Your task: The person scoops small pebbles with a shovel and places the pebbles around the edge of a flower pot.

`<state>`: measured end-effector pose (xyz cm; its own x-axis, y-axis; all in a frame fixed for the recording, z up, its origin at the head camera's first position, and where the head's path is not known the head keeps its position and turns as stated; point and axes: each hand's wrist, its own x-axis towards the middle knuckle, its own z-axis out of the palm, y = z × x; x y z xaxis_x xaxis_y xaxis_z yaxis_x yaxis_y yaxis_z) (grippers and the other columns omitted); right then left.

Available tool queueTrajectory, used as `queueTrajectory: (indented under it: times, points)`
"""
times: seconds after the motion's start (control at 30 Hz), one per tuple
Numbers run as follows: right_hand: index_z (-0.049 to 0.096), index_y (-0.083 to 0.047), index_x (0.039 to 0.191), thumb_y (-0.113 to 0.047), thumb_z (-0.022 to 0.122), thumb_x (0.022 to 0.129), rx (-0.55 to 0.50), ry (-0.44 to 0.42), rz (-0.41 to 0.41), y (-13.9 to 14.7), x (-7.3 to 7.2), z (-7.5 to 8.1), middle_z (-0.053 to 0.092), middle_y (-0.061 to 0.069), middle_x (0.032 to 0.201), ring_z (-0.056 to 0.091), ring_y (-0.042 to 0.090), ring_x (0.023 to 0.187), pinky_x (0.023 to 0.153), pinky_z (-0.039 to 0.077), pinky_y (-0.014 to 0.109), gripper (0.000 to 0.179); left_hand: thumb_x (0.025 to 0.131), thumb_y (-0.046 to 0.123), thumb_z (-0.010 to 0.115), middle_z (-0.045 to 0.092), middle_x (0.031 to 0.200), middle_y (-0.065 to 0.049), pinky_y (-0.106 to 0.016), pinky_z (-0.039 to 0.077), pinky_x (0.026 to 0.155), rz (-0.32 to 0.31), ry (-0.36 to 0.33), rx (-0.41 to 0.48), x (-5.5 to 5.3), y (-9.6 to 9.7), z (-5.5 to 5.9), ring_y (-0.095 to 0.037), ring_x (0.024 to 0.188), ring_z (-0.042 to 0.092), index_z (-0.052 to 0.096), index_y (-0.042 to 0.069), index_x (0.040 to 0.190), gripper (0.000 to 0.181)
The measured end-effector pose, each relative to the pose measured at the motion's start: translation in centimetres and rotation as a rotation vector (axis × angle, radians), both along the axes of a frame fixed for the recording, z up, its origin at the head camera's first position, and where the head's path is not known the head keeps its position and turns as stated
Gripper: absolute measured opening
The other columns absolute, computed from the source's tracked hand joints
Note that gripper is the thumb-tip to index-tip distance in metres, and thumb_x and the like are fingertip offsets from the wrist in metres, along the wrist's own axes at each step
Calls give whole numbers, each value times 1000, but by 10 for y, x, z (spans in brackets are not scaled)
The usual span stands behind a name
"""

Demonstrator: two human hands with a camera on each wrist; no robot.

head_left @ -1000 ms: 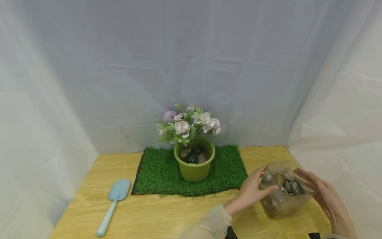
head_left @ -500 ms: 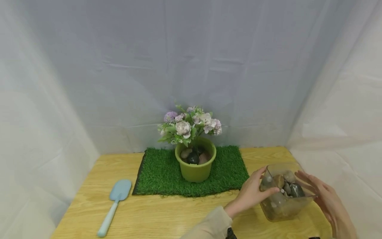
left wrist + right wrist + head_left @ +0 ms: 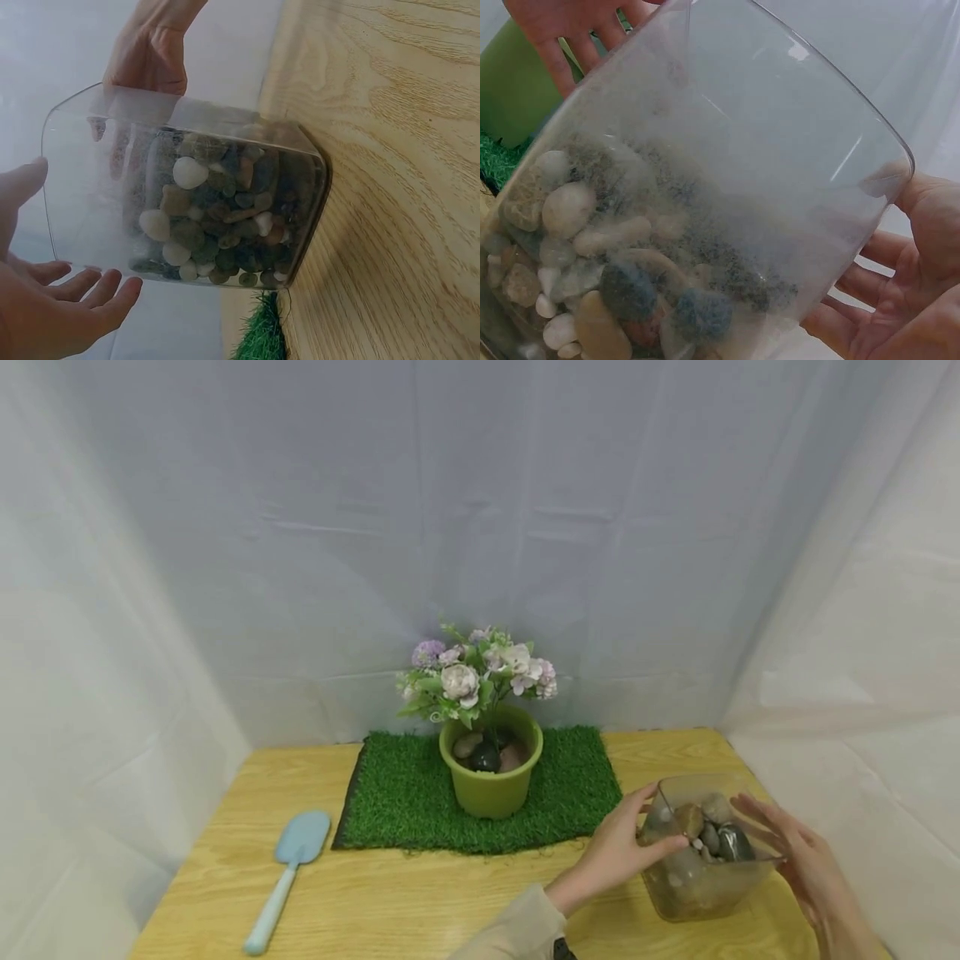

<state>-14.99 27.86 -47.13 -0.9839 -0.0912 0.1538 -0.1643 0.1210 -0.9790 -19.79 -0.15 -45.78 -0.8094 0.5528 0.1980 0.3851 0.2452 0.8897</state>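
Observation:
A clear square plastic container [image 3: 697,893] of pebbles [image 3: 708,839] stands at the table's right side. My left hand [image 3: 617,847] holds its left corner, thumb on the near side and fingers behind. On the opposite side, my right hand [image 3: 813,864] grips the right wall; its thumb is at the rim corner in the right wrist view [image 3: 919,277]. Through the wall in the left wrist view, white, brown and dark pebbles [image 3: 217,217] fill the lower part. The container's base appears to touch the wood.
A green flowerpot [image 3: 491,789] with artificial flowers [image 3: 480,672] and a few stones stands on a grass mat [image 3: 401,802] at the table's back middle. A light-blue hand trowel [image 3: 288,877] lies on the left. White sheeting [image 3: 480,527] encloses the back and sides.
Both hands and the container have shifted slightly left and toward me. The flowerpot, mat and trowel keep their places.

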Motion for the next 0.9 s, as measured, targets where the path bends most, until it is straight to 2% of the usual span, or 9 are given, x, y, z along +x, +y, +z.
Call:
queueTrajectory:
  times: [0.03, 0.07, 0.13, 0.3, 0.43, 0.63, 0.9]
  points:
    - [37, -4, 155, -24, 23, 114, -3, 8, 3, -2, 0, -1, 59, -23, 137, 59, -4, 119, 97, 44, 43, 48, 96, 41, 70, 42, 156, 3, -31, 50, 98, -3, -9, 4, 0, -2, 0, -14, 134, 51, 34, 21, 159, 75]
    - [36, -4, 155, -24, 23, 114, -5, 13, 4, -4, 0, -1, 59, -24, 137, 59, -4, 119, 96, 44, 42, 48, 96, 40, 70, 42, 156, 3, -31, 50, 98, -6, -18, 10, 0, -4, 0, -15, 134, 51, 34, 20, 159, 75]
    - [38, -5, 154, -26, 24, 114, 6, 12, -8, -7, 1, -2, 60, -24, 137, 60, -4, 118, 82, 44, 23, 48, 96, 40, 70, 42, 156, 2, -32, 50, 100, -7, -27, 15, 1, -7, 0, -15, 134, 51, 34, 20, 159, 75]
    - [42, -5, 153, -28, 25, 114, 1, -3, -40, -16, 2, -1, 60, -25, 136, 60, -4, 117, 82, 40, 29, 48, 96, 42, 70, 44, 155, 3, -34, 49, 101, -1, -39, -6, 2, -15, 1, -15, 133, 52, 34, 23, 158, 75]
    - [41, -4, 153, -30, 26, 114, 8, -10, -57, -23, 3, 0, 60, -25, 135, 60, -5, 117, 80, 40, 30, 49, 96, 42, 69, 46, 154, 2, -35, 49, 101, -12, -52, -9, 1, -21, 3, -13, 132, 52, 35, 23, 158, 73]
    - [49, -4, 148, -29, 30, 113, -58, -11, -90, -33, 6, 0, 62, -25, 132, 62, -4, 115, 82, 50, 24, 47, 99, 38, 67, 45, 154, 2, -36, 50, 100, -29, -63, 29, -1, -26, 1, -13, 132, 52, 36, 22, 158, 68]
    - [49, -5, 149, -30, 31, 113, -56, -18, -96, -41, 8, 0, 62, -26, 132, 61, -5, 114, 82, 54, 25, 47, 101, 38, 64, 48, 152, 2, -36, 51, 98, -2, -96, 58, 0, -32, 1, -17, 131, 54, 40, 19, 155, 62]
